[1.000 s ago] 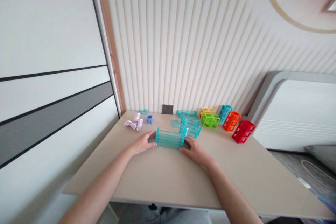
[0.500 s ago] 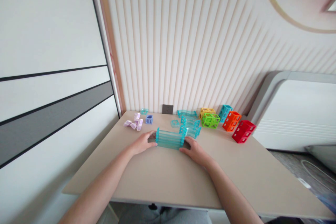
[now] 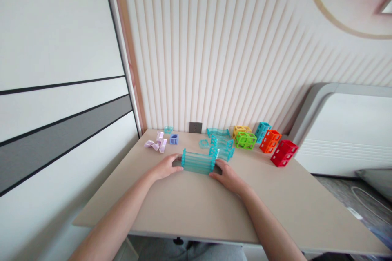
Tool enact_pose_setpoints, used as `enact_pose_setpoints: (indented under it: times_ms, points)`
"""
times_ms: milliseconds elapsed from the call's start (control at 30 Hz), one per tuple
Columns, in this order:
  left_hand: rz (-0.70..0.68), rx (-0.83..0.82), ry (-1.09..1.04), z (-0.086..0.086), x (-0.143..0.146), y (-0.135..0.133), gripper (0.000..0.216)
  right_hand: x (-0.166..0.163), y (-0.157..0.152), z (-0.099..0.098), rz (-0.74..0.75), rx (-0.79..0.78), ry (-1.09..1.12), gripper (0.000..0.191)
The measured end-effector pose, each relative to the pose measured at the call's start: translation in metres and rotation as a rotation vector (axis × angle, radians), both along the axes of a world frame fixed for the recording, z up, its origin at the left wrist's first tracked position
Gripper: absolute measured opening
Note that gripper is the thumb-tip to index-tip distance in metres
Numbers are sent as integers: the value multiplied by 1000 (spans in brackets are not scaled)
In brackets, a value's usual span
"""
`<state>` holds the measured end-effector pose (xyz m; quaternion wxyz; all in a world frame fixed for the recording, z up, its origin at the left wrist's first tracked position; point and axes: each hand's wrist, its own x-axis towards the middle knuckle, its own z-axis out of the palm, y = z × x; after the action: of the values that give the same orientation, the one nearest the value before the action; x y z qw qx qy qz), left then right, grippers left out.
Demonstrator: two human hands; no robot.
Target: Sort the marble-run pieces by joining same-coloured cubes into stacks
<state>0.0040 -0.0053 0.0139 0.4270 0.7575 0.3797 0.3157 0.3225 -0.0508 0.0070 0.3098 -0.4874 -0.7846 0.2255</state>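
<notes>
A clear teal plastic track piece [image 3: 198, 161] with toothed ends sits at the middle of the table, lying crosswise before me. Around its left end curls my left hand [image 3: 168, 166], thumb in front and fingers behind. My right hand [image 3: 225, 175] grips the opposite end in the same way. Just behind it, to the right, lie more curved teal track pieces [image 3: 223, 153], with another [image 3: 218, 132] by the wall. A small flat teal square [image 3: 203, 143] rests on the table behind the held piece.
At the back right stand block frames in yellow [image 3: 240, 129], green [image 3: 246, 140], blue [image 3: 262, 131], orange [image 3: 270, 141] and red [image 3: 284, 153]. Back left are pale purple pieces [image 3: 155, 146], a purple cube [image 3: 174, 139] and a teal square [image 3: 168, 129]. A ribbed wall [image 3: 196, 49] borders the beige table [image 3: 196, 208].
</notes>
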Motion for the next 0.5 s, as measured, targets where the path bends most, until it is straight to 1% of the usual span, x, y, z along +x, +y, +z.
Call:
enact_pose_setpoints:
  times_ms: [133, 200, 300, 367, 500]
  points:
    - [1, 6, -2, 0, 0, 0, 49, -1, -1, 1, -1, 4, 9, 35]
    - [0, 17, 5, -1, -1, 1, 48, -1, -1, 1, -2, -3, 4, 38]
    - [-3, 19, 8, -2, -1, 1, 49, 0, 0, -2, -33, -15, 13, 52]
    - [-9, 5, -11, -3, -1, 1, 54, 0, 0, -4, -48, -9, 49, 63]
    - [6, -24, -79, -7, -2, 3, 66, -1, 0, -7, -23, 20, 131, 69]
